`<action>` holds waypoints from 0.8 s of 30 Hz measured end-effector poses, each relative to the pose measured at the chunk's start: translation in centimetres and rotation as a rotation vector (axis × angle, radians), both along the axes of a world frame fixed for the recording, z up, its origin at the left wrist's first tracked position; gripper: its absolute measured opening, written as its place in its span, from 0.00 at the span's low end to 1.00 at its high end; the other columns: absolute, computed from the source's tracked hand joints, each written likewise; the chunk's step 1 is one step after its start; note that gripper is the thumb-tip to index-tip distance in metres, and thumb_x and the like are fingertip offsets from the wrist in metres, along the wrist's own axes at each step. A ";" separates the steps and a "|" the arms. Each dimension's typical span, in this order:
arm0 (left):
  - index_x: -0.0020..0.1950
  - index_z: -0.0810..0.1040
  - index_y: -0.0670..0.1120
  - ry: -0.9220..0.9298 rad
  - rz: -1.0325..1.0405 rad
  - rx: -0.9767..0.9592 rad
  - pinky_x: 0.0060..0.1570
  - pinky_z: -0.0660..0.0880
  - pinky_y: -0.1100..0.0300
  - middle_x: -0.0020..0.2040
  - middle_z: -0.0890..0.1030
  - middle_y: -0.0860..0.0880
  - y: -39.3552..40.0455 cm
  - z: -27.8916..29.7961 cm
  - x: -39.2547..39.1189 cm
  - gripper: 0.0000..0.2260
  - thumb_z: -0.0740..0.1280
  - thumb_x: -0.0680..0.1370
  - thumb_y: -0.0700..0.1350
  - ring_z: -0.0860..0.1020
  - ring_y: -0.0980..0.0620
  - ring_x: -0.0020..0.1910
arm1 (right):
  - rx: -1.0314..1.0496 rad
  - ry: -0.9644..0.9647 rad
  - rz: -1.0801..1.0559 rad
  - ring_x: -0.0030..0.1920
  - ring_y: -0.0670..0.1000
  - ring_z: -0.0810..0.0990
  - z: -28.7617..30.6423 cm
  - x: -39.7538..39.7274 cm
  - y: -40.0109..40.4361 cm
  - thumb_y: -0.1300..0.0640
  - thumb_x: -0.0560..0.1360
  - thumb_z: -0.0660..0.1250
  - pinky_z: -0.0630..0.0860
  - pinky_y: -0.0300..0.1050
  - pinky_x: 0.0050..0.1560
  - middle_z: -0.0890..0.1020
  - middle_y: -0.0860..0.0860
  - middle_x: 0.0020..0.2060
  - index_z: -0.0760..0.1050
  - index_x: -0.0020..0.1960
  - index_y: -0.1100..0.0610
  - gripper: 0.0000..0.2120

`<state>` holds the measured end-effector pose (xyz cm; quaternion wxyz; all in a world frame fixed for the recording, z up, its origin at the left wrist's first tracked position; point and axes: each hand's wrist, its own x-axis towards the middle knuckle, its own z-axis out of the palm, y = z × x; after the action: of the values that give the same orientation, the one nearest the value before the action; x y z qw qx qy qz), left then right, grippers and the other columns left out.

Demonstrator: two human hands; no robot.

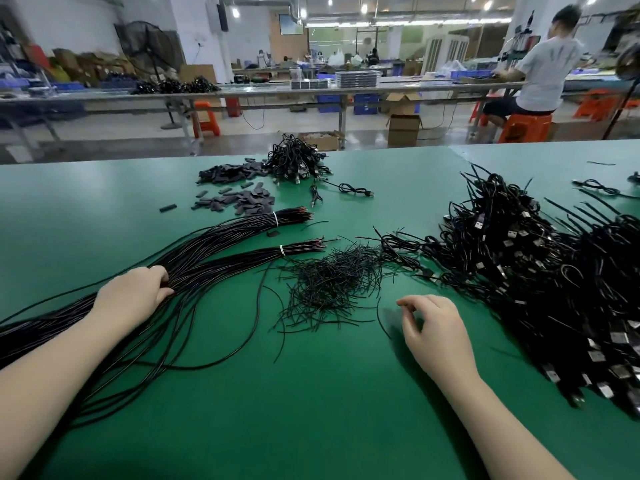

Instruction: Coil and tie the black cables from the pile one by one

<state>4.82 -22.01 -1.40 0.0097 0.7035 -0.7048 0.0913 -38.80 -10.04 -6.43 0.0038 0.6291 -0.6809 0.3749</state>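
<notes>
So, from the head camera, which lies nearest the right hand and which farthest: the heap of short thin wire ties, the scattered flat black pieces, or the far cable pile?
From the right hand:
1. Heap of short wire ties, just up and left of it.
2. Flat black pieces, farther back on the left.
3. Far cable pile, near the table's back edge.

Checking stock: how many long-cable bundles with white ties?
2. One white tie on the farther bundle, one on the nearer; both right of the left hand. Piles may hide others.
</notes>
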 end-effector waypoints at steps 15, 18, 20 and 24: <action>0.54 0.79 0.45 0.017 -0.007 -0.007 0.47 0.77 0.52 0.50 0.79 0.44 0.1 0.4 0.1 0.09 0.63 0.81 0.48 0.79 0.42 0.48 | 0.065 -0.011 -0.025 0.53 0.50 0.75 0.1 -0.2 0.0 0.59 0.77 0.65 0.72 0.44 0.49 0.83 0.47 0.46 0.81 0.52 0.54 0.07; 0.51 0.80 0.45 0.185 0.070 0.005 0.49 0.75 0.52 0.50 0.82 0.44 0.0 0.7 -0.1 0.06 0.66 0.79 0.46 0.78 0.44 0.50 | 0.075 -0.004 -0.025 0.52 0.51 0.75 0.0 -0.3 -0.1 0.59 0.77 0.65 0.73 0.45 0.48 0.83 0.48 0.46 0.81 0.52 0.55 0.08; 0.51 0.80 0.44 0.241 0.098 -0.009 0.50 0.74 0.51 0.50 0.83 0.43 0.0 1.2 -0.1 0.06 0.66 0.80 0.44 0.78 0.42 0.51 | 0.076 -0.005 -0.028 0.52 0.51 0.75 0.0 -0.3 -0.2 0.59 0.77 0.65 0.73 0.45 0.48 0.83 0.48 0.46 0.81 0.52 0.55 0.08; 0.55 0.76 0.43 0.444 0.150 -0.143 0.52 0.73 0.48 0.48 0.82 0.42 -0.4 2.8 1.1 0.08 0.60 0.81 0.44 0.77 0.40 0.52 | 0.082 -0.016 -0.032 0.52 0.52 0.75 -0.1 -0.3 -0.2 0.60 0.77 0.65 0.75 0.47 0.48 0.83 0.49 0.46 0.82 0.52 0.55 0.08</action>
<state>5.89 -22.45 1.40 0.2075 0.7540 -0.6230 -0.0156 -39.11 -10.26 -6.48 -0.0215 0.6148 -0.7056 0.3516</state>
